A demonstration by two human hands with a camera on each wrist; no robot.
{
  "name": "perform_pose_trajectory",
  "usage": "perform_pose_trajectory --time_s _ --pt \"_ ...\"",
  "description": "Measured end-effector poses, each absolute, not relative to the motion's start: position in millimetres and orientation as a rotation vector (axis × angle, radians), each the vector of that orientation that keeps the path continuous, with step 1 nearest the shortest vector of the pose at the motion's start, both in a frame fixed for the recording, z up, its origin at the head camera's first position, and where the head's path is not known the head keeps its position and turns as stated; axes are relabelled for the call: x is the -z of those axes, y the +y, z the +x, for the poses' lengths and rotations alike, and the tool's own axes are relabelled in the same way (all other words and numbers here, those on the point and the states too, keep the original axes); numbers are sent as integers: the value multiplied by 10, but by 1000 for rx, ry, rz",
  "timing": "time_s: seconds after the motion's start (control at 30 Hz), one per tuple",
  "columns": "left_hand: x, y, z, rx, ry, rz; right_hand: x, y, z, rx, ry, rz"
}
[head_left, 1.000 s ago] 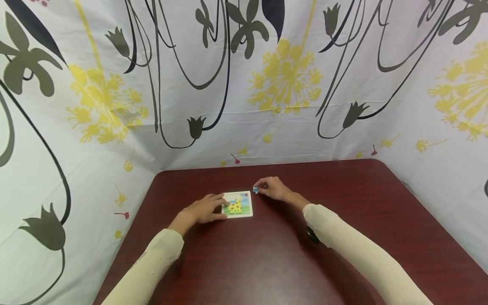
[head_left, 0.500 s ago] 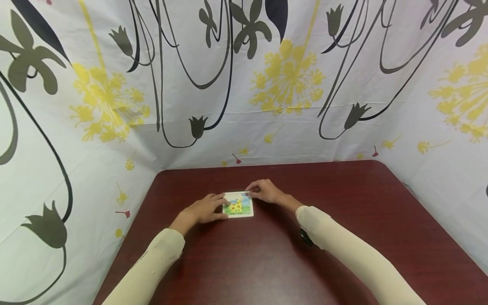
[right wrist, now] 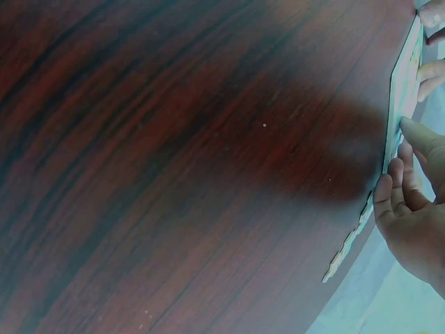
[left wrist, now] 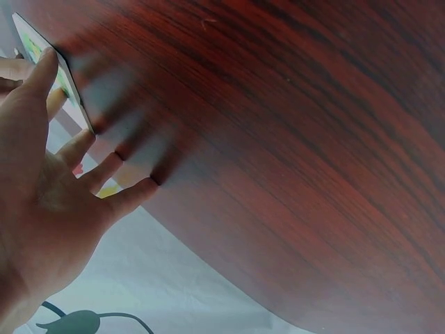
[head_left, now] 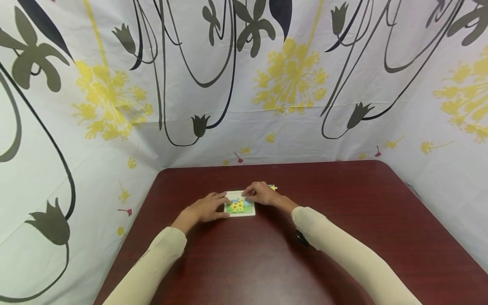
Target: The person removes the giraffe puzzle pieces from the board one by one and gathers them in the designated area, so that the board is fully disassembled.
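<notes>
A small white-framed jigsaw puzzle [head_left: 242,213] with a giraffe picture lies near the far side of the table. My left hand [head_left: 205,210] rests at its left edge, fingers spread; the left wrist view shows the thumb and a fingertip of this left hand [left wrist: 52,202] touching the frame. Over the puzzle's upper right corner is my right hand [head_left: 261,193], thumb and fingers together at a jigsaw piece that they mostly hide. In the right wrist view, the thumb of the right hand [right wrist: 417,209] reaches onto the puzzle [right wrist: 402,90].
Just behind the right hand lie yellow and blue jigsaw pieces [head_left: 272,187], partly covered by it. A row of thin pieces [right wrist: 346,243] shows on the table in the right wrist view. The dark red table [head_left: 251,262] meets a patterned cloth [head_left: 244,93] at the back.
My right hand has carried the small blue jigsaw piece leftward, from beside the puzzle to over its upper right corner. The left hand has stayed on the frame. Pieces behind the right hand now show.
</notes>
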State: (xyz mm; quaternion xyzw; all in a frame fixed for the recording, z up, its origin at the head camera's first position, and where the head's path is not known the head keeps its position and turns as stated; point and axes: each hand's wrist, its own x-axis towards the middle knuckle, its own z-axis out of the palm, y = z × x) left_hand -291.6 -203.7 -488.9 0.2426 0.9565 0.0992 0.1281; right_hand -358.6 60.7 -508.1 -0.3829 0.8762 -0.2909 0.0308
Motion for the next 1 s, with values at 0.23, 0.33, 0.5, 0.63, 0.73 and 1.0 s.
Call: perform_pose_trajectory --time_s 0.23,0.33,0.5,0.63,0.73,1.0 --pt "4866 -2018 -2932 -284 2772 708 5048 624 -3557 898 2691 -1157" --pt "4866 -2017 -2937 -286 2771 706 5057 634 -3554 913 2691 -1154" --pt "4876 -2017 -2940 -283 2766 710 5078 638 -3546 912 2702 -1141" --pt "4865 -2013 -2933 -278 2763 711 5074 635 -3527 909 2713 -1124" --pt "4853 -2010 -2924 -280 2762 708 5063 632 -3513 899 2721 -1119" --pt "4818 -2013 -2903 -282 2756 706 5063 600 -3513 905 2720 -1152"
